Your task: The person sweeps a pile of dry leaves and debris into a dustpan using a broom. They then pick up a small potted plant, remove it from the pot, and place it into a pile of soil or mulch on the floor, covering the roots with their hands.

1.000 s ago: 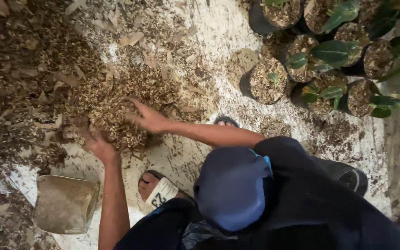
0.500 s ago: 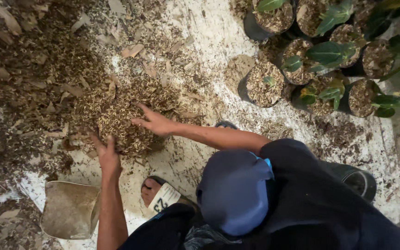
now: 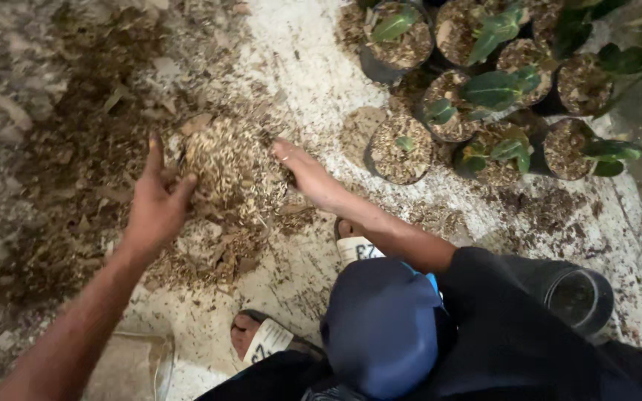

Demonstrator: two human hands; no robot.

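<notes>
A small heap of pale husks and dry chips (image 3: 230, 167) lies on the whitish ground, and my hands are on either side of it. My left hand (image 3: 156, 202) is at the heap's left edge, fingers spread and pointing up, palm turned toward the husks. My right hand (image 3: 305, 171) reaches in from the right, its flat fingers touching the heap's right edge. Neither hand closes around anything. My dark blue cap (image 3: 384, 323) and dark shirt fill the lower middle of the view.
Dark soil and dead leaves (image 3: 53, 171) spread over the left. Several black grow bags with green seedlings (image 3: 484, 89) cluster at the top right. An empty black pot (image 3: 575, 297) stands at my right. My sandalled feet (image 3: 265, 338) and a tan bag (image 3: 131, 367) are near the bottom.
Both hands have moved apart from the top of the heap to its two sides. My left hand lifted off the pile and now stands edge-on beside it.
</notes>
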